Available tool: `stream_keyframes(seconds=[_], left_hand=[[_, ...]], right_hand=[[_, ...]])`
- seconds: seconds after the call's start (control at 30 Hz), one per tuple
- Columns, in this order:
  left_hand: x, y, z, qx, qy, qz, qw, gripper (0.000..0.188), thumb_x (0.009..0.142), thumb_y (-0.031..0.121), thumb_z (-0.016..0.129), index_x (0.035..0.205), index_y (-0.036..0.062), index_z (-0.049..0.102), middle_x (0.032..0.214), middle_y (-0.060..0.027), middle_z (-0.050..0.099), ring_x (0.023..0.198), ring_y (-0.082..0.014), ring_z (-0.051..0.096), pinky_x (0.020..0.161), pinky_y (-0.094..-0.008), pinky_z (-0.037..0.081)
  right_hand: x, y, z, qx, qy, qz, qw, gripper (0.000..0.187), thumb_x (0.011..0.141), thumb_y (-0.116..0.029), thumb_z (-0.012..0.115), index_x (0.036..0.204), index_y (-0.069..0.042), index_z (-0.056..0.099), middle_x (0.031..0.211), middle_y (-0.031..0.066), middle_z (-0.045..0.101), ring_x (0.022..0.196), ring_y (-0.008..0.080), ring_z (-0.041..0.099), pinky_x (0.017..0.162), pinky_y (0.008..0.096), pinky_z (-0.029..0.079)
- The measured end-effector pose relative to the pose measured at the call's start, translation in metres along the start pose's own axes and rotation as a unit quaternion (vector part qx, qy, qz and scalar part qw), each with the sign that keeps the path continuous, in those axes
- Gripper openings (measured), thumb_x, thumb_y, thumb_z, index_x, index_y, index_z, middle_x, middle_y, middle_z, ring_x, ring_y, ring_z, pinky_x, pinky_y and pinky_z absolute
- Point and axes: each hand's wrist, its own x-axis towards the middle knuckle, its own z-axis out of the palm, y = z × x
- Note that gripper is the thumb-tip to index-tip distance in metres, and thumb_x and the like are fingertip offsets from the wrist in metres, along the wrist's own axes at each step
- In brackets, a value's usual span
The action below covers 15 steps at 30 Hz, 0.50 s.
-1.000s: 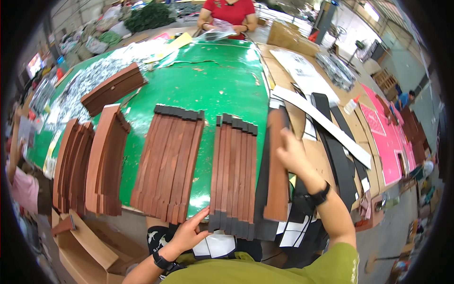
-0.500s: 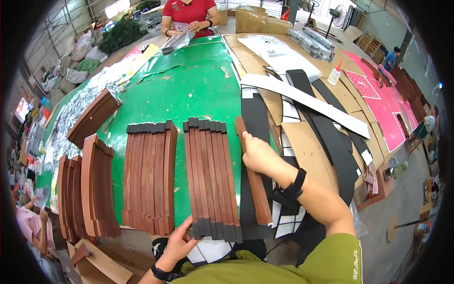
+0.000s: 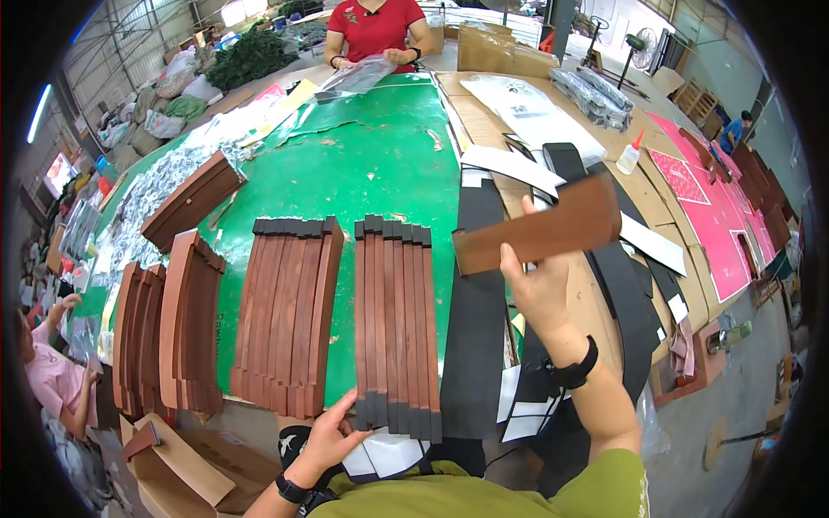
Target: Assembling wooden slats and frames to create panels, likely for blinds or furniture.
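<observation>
My right hand (image 3: 542, 289) grips a reddish-brown wooden board (image 3: 540, 226), raised and tilted above the black strips, with its broad face showing. My left hand (image 3: 330, 439) rests against the near left corner of a row of narrow wooden slats (image 3: 395, 311), thumb and forefinger apart; its other fingers are partly hidden. Those slats lie side by side and have black ends. To their left is a second row of brown slats (image 3: 285, 315), also black at the far end. Further left stand two smaller groups of curved brown boards (image 3: 192, 324) (image 3: 138, 337).
A brown wooden piece (image 3: 192, 200) lies askew on the green tabletop (image 3: 371, 155). Black strips (image 3: 477, 285), white strips (image 3: 661, 244) and a glue bottle (image 3: 629, 155) lie on cardboard at right. Across the table a person in red (image 3: 373, 34) handles a clear bag. An open carton (image 3: 186, 466) stands below.
My right hand has lifted the wooden board off the black strip and swung it crosswise. My left hand stays at the slats' near end. The whole view has shifted slightly.
</observation>
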Motion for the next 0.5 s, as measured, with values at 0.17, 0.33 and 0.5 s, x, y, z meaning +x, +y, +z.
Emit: stream_keyframes(seconds=[0.17, 0.33, 0.5], left_hand=[[-0.004, 0.004, -0.004, -0.004, 0.006, 0.003, 1.000, 0.082, 0.074, 0.004, 0.086, 0.147, 0.0029, 0.048, 0.146, -0.0167, 0.056, 0.059, -0.0076, 0.053, 0.057, -0.0226, 0.049], [0.000, -0.003, -0.002, 0.006, 0.003, 0.025, 1.000, 0.082, 0.075, 0.005, 0.085, 0.148, 0.0034, 0.048, 0.147, -0.0168, 0.055, 0.058, -0.0081, 0.053, 0.057, -0.0227, 0.049], [-0.001, 0.005, -0.004, 0.000, -0.006, 0.036, 0.999, 0.085, 0.074, 0.000, 0.084, 0.149, 0.0005, 0.044, 0.140, -0.0155, 0.059, 0.061, -0.0055, 0.054, 0.056, -0.0228, 0.048]], right_hand=[[-0.007, -0.031, -0.002, -0.092, 0.000, -0.129, 0.987, 0.048, 0.087, -0.002, 0.070, 0.133, 0.003, 0.057, 0.128, 0.0150, 0.064, 0.105, 0.0264, 0.064, 0.094, 0.0360, 0.050], [-0.029, 0.022, 0.021, -0.034, -0.017, -0.077, 0.996, 0.056, 0.083, -0.004, 0.080, 0.130, 0.001, 0.050, 0.125, 0.0126, 0.056, 0.113, 0.0247, 0.058, 0.098, 0.0369, 0.048], [-0.077, 0.068, 0.042, -0.017, -0.140, -0.152, 0.978, 0.063, 0.080, -0.004, 0.081, 0.125, -0.007, 0.037, 0.124, 0.0181, 0.049, 0.101, 0.0373, 0.060, 0.087, 0.0386, 0.052]])
